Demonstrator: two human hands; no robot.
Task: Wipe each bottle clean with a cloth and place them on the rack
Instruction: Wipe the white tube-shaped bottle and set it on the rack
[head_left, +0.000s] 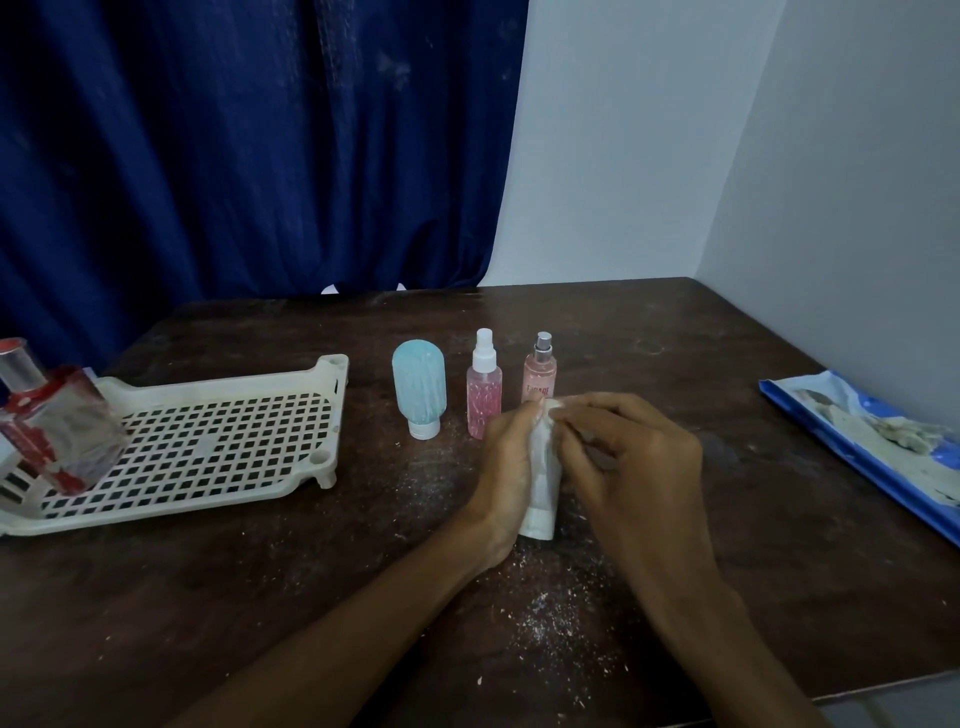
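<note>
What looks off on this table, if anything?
White crumbs and powder are scattered across the dark table, thickest toward the near edge. The square glass perfume bottle on the white rack appears to lean rather than stand upright, though wide-angle distortion may exaggerate that.

Dark wooden table (675, 364), top dusted w/ white specks (550, 618), esp. near the front. A cream rack (208, 441) is set on the left. Mid-table, three are stood in a row: blue tube bottle (418, 389) cap-down, white-topped pink spray (483, 395), silver-topped pink spray (540, 371). A white bottle (540, 499) is seen base-down just in front, contact w/ the top can't be told. A blue packet (857, 441) is laid at the right edge.
</note>
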